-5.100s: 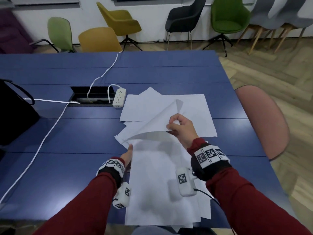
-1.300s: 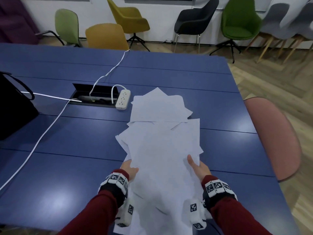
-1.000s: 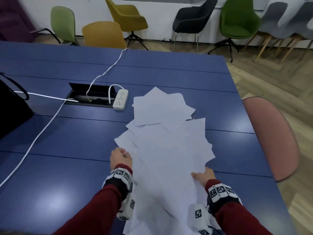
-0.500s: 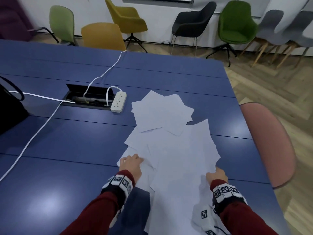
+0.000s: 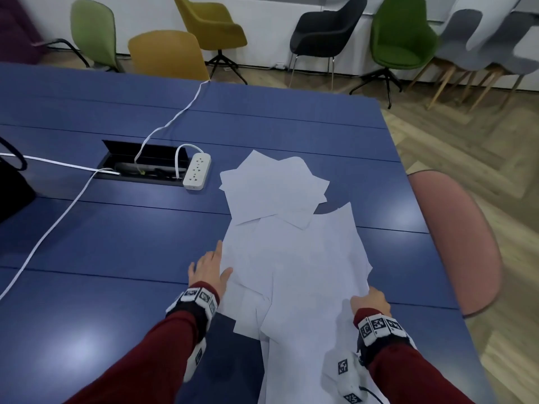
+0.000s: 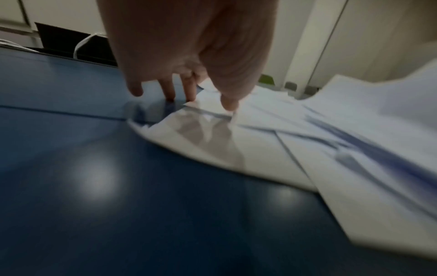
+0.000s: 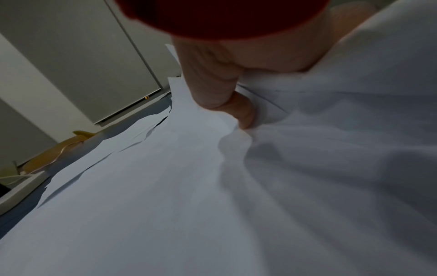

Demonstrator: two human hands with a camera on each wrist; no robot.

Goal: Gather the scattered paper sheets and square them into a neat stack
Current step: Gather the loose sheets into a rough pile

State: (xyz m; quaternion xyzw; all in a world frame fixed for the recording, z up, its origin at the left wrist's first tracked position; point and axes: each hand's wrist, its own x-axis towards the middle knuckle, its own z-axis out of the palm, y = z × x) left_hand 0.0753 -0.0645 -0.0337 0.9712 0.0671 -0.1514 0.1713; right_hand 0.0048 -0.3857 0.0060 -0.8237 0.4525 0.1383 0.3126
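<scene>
Several white paper sheets (image 5: 306, 272) lie in a loose, skewed fan on the blue table (image 5: 116, 243). A smaller group (image 5: 274, 188) sits at the far end. My left hand (image 5: 208, 266) lies at the fan's left edge with straight, spread fingers. In the left wrist view, the left hand's (image 6: 187, 95) fingertips touch the table and the sheet corners, and the thumb rests on paper. My right hand (image 5: 370, 298) grips the fan's right edge. In the right wrist view, its thumb (image 7: 241, 115) presses into creased paper and its fingers are hidden under the sheets.
A white power strip (image 5: 197, 170) and an open cable box (image 5: 143, 163) sit left of the far sheets. A white cable (image 5: 52, 228) runs across the left of the table, by a black bag (image 5: 11, 188). A pink chair (image 5: 455, 243) stands at the table's right edge.
My left hand has slid a little forward and left along the pile's edge, and its curled fingers have straightened. The right hand keeps its hold on the right edge. The near sheets have shifted slightly.
</scene>
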